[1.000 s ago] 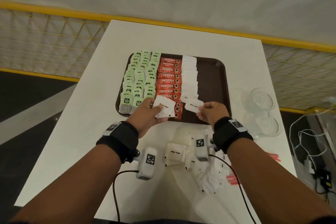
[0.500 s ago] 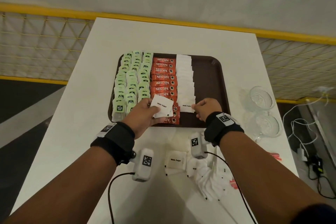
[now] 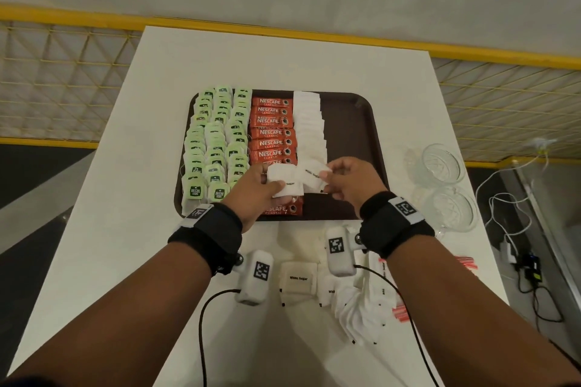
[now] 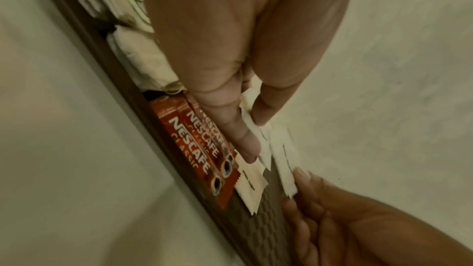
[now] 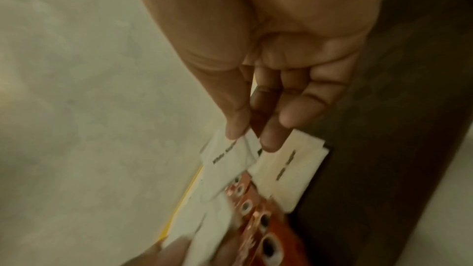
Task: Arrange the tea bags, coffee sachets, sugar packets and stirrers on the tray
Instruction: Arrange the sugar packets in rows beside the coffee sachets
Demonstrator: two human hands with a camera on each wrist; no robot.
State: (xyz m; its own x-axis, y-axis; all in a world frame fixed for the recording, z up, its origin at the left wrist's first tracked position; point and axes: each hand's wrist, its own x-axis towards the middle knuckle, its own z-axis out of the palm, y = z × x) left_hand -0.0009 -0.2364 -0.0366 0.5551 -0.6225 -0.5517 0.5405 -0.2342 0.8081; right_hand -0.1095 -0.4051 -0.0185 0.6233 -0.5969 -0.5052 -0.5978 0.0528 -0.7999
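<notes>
A brown tray point(image 3: 352, 122) holds green tea bags point(image 3: 217, 141) on the left, red coffee sachets point(image 3: 272, 132) in the middle and a row of white sugar packets point(image 3: 309, 122) beside them. My left hand point(image 3: 271, 181) grips a small stack of sugar packets point(image 3: 287, 187) above the tray's near edge. My right hand point(image 3: 325, 181) pinches one packet point(image 3: 311, 173) at that stack. In the left wrist view thumb and fingers point(image 4: 248, 145) clamp the white packets point(image 4: 263, 149). In the right wrist view my right hand point(image 5: 252, 139) pinches a packet point(image 5: 230, 157) between thumb and forefinger.
Loose sugar packets point(image 3: 298, 280) and a heap of more point(image 3: 361, 311) lie on the white table point(image 3: 132, 229) in front of the tray. Red-striped wrappers point(image 3: 465, 262) lie at the right. Two glass bowls point(image 3: 441, 163) stand right of the tray. The tray's right third is bare.
My right hand laid its packet at the near end of the sugar row, then came back to the left hand's stack and now pinches another packet. The left hand barely moved.
</notes>
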